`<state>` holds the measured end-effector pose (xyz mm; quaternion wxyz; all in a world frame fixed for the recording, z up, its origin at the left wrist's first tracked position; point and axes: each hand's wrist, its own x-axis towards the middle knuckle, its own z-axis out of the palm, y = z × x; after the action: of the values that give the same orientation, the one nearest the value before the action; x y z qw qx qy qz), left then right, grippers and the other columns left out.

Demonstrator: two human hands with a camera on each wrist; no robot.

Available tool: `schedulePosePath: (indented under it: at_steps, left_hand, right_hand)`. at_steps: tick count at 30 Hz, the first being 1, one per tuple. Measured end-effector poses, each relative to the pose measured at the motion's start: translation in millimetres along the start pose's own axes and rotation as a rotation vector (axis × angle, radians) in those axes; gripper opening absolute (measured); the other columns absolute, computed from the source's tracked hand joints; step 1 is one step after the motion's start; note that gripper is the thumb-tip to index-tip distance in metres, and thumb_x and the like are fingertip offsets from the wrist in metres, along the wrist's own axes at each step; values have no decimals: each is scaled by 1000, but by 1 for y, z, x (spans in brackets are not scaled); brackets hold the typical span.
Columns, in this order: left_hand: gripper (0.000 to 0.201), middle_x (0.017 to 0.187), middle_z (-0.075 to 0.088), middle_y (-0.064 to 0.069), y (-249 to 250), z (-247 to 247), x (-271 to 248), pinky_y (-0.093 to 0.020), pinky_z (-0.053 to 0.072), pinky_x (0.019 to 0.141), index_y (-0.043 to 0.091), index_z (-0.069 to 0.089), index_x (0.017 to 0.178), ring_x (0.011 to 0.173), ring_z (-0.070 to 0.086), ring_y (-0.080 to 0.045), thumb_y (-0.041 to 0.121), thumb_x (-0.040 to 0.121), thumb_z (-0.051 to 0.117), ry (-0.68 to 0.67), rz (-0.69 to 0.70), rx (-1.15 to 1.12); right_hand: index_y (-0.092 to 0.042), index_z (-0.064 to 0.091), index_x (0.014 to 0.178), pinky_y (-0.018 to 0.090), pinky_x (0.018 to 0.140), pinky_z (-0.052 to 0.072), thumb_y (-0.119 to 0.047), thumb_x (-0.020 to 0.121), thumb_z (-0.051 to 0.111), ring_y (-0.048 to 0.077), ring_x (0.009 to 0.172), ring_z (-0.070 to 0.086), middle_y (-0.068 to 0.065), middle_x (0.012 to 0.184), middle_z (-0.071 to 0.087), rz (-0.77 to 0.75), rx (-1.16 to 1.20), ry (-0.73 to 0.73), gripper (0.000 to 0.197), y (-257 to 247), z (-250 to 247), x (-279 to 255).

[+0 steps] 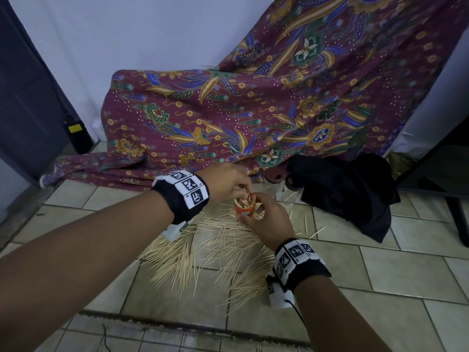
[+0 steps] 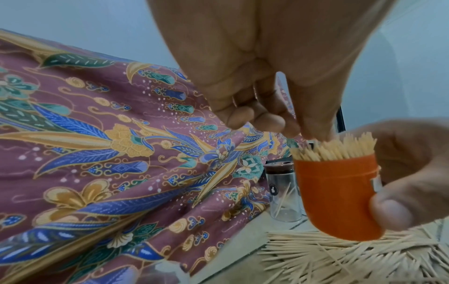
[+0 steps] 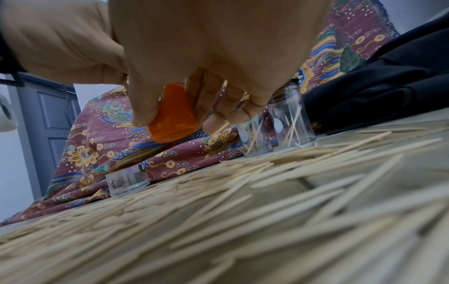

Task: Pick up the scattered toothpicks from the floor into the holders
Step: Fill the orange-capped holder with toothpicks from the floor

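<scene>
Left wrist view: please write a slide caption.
Right hand holds orange holder; left hand presses toothpicks in.

toothpicks (image 1: pixel 218 250) carpeting tiles, clear holders (image 3: pixel 291 123) crowding cloth (image 1: pixel 228 118) edge

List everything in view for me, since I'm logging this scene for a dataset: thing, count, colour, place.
Orange holder: one, orange, packed with toothpicks, held off the floor.
Loose toothpicks: too many to count, pale wood, strewn on the tiled floor.
Clear holders: two, transparent, upright on the floor by the cloth, a few toothpicks in each.
Clear cap: one, transparent, on the floor at the cloth's edge.
Cloth: one, maroon floral, draped down to the floor.
Black fabric: one heap, right of the clear holders.
Door: one, dark grey, at left.
Left hand: fingertips on the toothpick tips in the orange holder.
Right hand: grips the orange holder.
</scene>
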<state>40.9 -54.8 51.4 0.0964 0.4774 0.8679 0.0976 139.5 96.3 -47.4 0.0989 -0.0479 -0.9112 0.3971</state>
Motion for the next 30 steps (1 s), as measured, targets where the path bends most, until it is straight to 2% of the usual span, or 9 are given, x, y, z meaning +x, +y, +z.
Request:
schedulePosePath:
  at_steps: [3, 5, 7, 11, 14, 18, 22, 25, 30]
  left_hand:
    - [35, 130, 55, 0, -6, 3, -8, -34, 42, 99, 22, 58, 130, 117, 51, -16, 36, 99, 48, 76, 24, 0]
    - [45, 148, 42, 2, -10, 7, -16, -36, 31, 111, 26, 43, 144, 134, 39, -15, 40, 101, 41, 64, 36, 33]
    - [57, 160, 18, 9, -12, 13, -25, -37, 16, 119, 29, 19, 153, 145, 18, -8, 47, 101, 35, 0, 52, 80]
    - [72, 159, -16, 13, -8, 29, -38, -35, -2, 118, 29, -13, 152, 146, -10, -6, 61, 97, 20, -167, 59, 217]
    - [75, 157, -21, 9, -8, 34, -41, -37, -1, 121, 26, -17, 151, 146, -15, -9, 64, 95, 16, -171, 62, 200]
    - [77, 160, -18, 8, -17, 31, -42, -38, 3, 122, 25, -16, 152, 147, -14, -8, 64, 95, 18, -8, 40, 158]
    - [76, 162, -1, 8, -20, 31, -44, -41, 6, 121, 27, -4, 154, 148, -6, -9, 66, 92, 16, -54, -8, 143]
    - [69, 161, 8, 9, -20, 22, -45, -37, 8, 119, 29, 4, 154, 148, 3, -11, 60, 96, 27, 46, -13, 51]
    - [69, 161, 8, 11, -18, 15, -42, -35, 6, 118, 28, 4, 155, 148, 3, -8, 60, 97, 24, -89, -49, 61]
  right_hand:
    - [-24, 63, 115, 6, 67, 36, -35, 73, 82, 2, 83, 53, -12, 101, 60, -11, 29, 19, 48, 0, -1, 0]
    - [-25, 63, 114, 12, 70, 40, -37, 73, 82, 2, 83, 55, -12, 101, 61, -5, 47, 35, 47, 2, -1, 0]
    - [-26, 63, 113, 21, 72, 45, -43, 72, 80, 2, 83, 57, -12, 101, 63, 1, 57, 50, 47, 3, 0, 1]
    - [-23, 63, 113, 29, 75, 51, -42, 75, 78, 8, 86, 59, -7, 101, 64, -20, 38, 62, 45, 2, 0, 5]
    - [-25, 63, 113, 29, 75, 49, -38, 75, 79, 9, 87, 57, -7, 100, 64, -27, 30, 60, 44, -2, -1, 8]
    - [-25, 63, 117, 31, 75, 49, -39, 76, 78, 10, 89, 57, -9, 103, 65, -49, 48, 53, 46, -8, -2, 10]
    - [-27, 62, 115, 31, 74, 50, -38, 76, 77, 9, 87, 57, -10, 102, 64, -49, 26, 57, 43, -13, -3, 13]
    - [-26, 62, 117, 24, 71, 46, -44, 77, 76, 7, 89, 56, -11, 104, 64, -63, 30, 54, 46, -15, -3, 13]
    - [-25, 63, 117, 16, 66, 40, -43, 78, 75, 5, 85, 56, -10, 103, 64, -85, 22, 43, 44, -19, -3, 13]
